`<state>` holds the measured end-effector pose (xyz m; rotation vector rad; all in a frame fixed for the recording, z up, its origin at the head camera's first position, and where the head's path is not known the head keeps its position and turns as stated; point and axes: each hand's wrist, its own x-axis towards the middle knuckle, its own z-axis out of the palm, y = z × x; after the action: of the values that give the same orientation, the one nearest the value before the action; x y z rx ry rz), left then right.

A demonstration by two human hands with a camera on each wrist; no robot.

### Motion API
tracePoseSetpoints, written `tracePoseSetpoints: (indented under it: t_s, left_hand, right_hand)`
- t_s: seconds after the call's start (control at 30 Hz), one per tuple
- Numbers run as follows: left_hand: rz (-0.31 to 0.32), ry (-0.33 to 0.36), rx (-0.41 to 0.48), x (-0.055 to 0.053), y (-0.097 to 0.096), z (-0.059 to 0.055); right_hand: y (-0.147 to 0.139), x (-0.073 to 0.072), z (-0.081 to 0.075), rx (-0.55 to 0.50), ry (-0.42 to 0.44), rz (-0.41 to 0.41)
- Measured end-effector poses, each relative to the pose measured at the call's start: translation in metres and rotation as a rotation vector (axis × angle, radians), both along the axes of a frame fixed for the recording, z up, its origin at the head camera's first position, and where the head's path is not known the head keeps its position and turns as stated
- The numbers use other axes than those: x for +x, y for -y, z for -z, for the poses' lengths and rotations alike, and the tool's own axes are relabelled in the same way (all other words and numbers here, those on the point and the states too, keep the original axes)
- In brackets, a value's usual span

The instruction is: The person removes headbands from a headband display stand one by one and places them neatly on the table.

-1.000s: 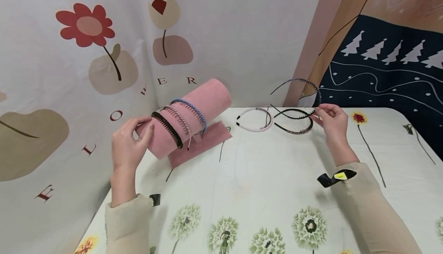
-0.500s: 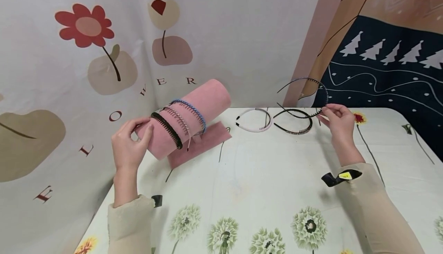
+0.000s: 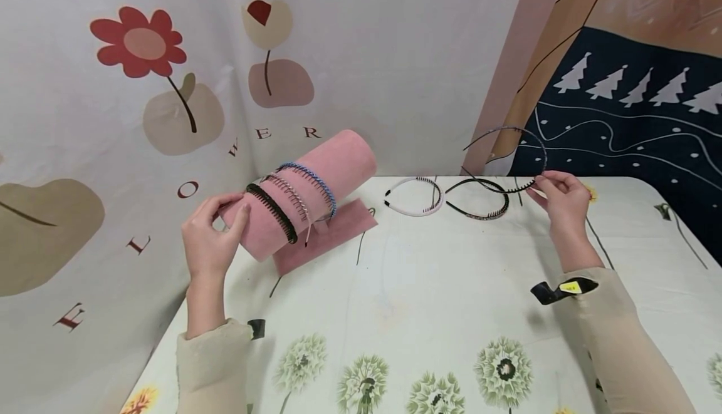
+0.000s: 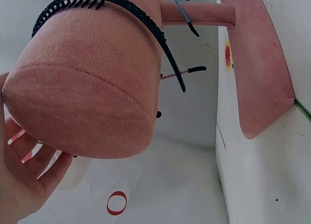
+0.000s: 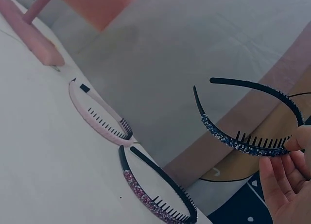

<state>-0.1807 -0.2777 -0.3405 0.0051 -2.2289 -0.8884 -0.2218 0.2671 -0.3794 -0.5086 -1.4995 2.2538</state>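
My left hand [image 3: 210,238] grips the near end of a pink padded headband stand [image 3: 351,156], thumb on one side and fingers on the other. Around its roll sit a black headband [image 3: 277,213], a pale beaded headband [image 3: 296,196] and a blue headband [image 3: 330,192], all with comb teeth. Between thumb and fingers, my right hand [image 3: 564,207] pinches a black headband with blue and silver glitter [image 5: 221,139], held up with its tips pointing left. Below it on the table lie a pale pink headband [image 5: 92,123] and a black headband with pink glitter [image 5: 138,194].
The stand's flat pink base [image 3: 356,221] rests on a white flower-print tablecloth [image 3: 429,289]. Close behind hangs a printed curtain [image 3: 395,76], with a dark tree-pattern cloth [image 3: 637,132] at the right.
My right hand has moved to the right with the blue-glitter headband, which has turned slightly. My left hand stays on the stand, and the other headbands lie as before.
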Motion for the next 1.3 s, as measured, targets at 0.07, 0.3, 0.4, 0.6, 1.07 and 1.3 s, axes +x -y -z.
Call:
tracePoseSetpoints:
  t_s: [0.07, 0.3, 0.4, 0.6, 1.07, 1.3]
  left_hand:
    - [-0.002, 0.005, 0.001, 0.0, 0.0, 0.0]
    - [-0.002, 0.024, 0.01, 0.001, 0.0, 0.0]
    - [-0.004, 0.031, 0.015, 0.001, 0.0, 0.0]
    - [-0.01, 0.045, 0.015, 0.001, 0.001, 0.0]
    - [0.007, 0.03, 0.053, 0.001, 0.001, 0.003]
    - [0.01, 0.024, 0.066, 0.001, 0.0, 0.005]
  right_hand:
    - [-0.003, 0.0, 0.002, -0.001, 0.003, 0.002]
    - [-0.012, 0.002, 0.006, -0.001, 0.023, 0.012]
    - [-0.015, 0.003, 0.007, 0.004, 0.044, 0.023]
    - [-0.022, 0.005, 0.011, 0.002, 0.057, 0.05]
    - [-0.042, 0.007, 0.02, -0.102, 0.038, 0.073]
    - [-0.05, 0.011, 0.024, -0.111, 0.058, 0.084]
